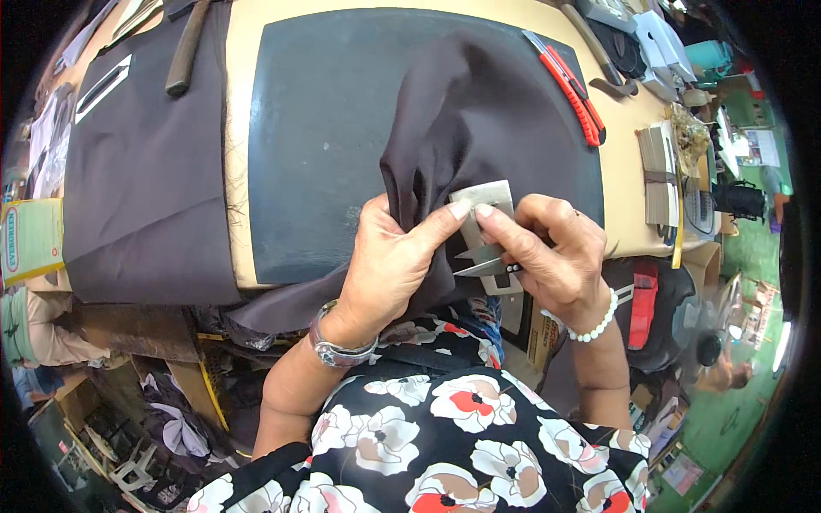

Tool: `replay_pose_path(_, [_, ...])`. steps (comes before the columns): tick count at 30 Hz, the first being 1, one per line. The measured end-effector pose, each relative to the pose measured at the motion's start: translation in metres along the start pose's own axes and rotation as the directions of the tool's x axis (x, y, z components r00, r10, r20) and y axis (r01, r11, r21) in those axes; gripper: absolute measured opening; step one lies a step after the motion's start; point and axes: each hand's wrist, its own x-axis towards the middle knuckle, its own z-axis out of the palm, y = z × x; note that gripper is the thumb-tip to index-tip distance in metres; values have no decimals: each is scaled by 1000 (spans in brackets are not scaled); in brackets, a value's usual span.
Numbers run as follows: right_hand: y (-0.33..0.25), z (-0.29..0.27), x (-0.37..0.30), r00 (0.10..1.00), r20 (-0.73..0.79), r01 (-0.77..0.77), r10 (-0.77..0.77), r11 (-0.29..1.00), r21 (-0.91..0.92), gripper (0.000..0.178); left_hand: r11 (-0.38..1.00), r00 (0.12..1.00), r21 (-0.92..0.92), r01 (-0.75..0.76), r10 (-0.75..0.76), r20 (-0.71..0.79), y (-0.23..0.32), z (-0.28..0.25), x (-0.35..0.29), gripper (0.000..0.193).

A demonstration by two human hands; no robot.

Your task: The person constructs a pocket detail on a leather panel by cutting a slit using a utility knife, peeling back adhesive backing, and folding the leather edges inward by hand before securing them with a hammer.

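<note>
left hand (385,265) pinched creased dark cloth (479,111) and pale flat piece (472,234) over black mat (312,145)'s near edge, right hand (560,256) gripped that piece plus 2-bladed scissors (487,254), lettered green-and-yellow box (32,252) sat well left of mat

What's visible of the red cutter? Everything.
The red cutter has a slim, plastic-looking body with black parts and an extended, metallic-looking blade. It lies diagonally near the dark mat's right edge, blade end farther from the person. Neither the left hand nor the right hand touches it.
</note>
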Motion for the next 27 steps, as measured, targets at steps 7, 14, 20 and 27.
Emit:
replay_pose_path(7, [5, 1, 23, 998, 17, 62, -61, 997, -51, 18, 990, 993, 96, -102, 95, 74, 5, 0, -6, 19])
replay_pose_path(14, [13, 27, 35, 955, 75, -293, 286, 884, 363, 16, 991, 998, 133, 17, -25, 57, 5, -7, -4, 16])
replay_pose_path(20, [28, 24, 31, 777, 88, -548, 624, 601, 582, 21, 998, 996, 16, 61, -62, 57, 6, -11, 1, 20])
replay_pose_path(27, [15, -27, -41, 563, 511, -827, 650, 438, 354, 29, 970, 946, 119, -212, 235, -223, 37, -28, 3, 31])
